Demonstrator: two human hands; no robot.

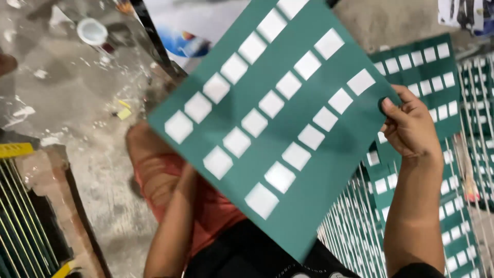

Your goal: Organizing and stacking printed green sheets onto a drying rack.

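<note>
One green sheet [278,118] carrying three rows of white square labels, held tilted at centre frame. Further matching green label sheets [427,82] lie at right. Yellow label strip [15,150] at left edge.

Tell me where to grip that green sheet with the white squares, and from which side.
Grip the green sheet on its plain green margin at the right edge, coming in from the right, as the right hand does with its thumb on top. It is thin, flat and tilted, so pinching the border probably keeps fingers off the white squares.
</note>
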